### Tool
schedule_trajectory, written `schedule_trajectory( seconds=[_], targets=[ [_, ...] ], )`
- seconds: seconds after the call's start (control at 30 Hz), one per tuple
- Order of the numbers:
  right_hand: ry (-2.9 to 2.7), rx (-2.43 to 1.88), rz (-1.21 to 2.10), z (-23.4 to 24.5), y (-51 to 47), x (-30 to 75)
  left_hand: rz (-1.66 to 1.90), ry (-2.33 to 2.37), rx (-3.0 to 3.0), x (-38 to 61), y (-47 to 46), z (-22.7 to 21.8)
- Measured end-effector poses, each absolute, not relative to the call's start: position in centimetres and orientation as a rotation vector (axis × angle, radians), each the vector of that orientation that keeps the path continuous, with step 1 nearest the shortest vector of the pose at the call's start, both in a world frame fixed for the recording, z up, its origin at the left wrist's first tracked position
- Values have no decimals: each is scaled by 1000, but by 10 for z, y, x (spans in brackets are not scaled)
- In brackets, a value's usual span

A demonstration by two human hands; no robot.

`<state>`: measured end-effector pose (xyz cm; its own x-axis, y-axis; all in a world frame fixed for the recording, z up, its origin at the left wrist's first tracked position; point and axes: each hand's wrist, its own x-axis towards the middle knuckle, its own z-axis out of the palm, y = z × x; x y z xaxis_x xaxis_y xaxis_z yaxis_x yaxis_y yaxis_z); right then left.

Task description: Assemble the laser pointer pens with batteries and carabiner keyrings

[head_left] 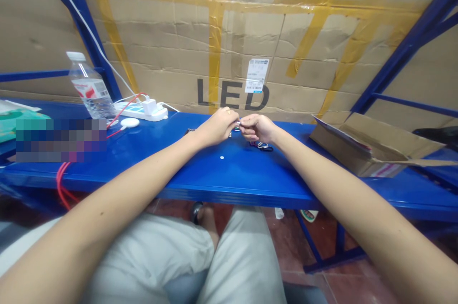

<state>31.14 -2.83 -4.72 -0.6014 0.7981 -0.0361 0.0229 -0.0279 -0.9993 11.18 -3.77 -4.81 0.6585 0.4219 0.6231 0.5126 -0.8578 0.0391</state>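
Both my arms reach forward over a blue metal shelf (229,170). My left hand (217,126) and my right hand (256,128) meet above its far side, fingers pinched together on a small metal piece (239,124) held between them; it is too small to name. Under my right hand a few small dark metal clips (263,146) lie on the shelf. Another small dark part (190,131) shows beside my left wrist.
A water bottle (91,87), a white power strip (143,110) with a plugged charger and red cable (64,180) sit at the left. An open cardboard box (361,146) lies at the right. A big "LED" carton (232,56) forms the back wall.
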Motion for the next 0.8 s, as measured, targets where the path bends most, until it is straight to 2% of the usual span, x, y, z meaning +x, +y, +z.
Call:
schedule_trajectory(
  seconds=[0.17,0.3,0.4,0.5,0.63,0.8],
  targets=[
    [-1702,-873,1672,-38,-34,307,-1148,-897,-2827,108,-39,-40],
    [-1748,-943,1318,-34,-37,302,-1464,-1149,-2691,89,-26,-33],
    [-1813,-1051,1005,-39,-31,304,-1573,-1342,-2544,61,-9,-30],
    [-1898,-1185,764,-44,-23,309,-1483,-1516,-2409,34,6,-30],
    [-2135,-1344,423,-42,-18,319,-1184,-1586,-2452,22,13,-35],
    [-2468,-1461,404,-36,-15,335,-1165,-1496,-2540,43,5,-44]
  ],
)
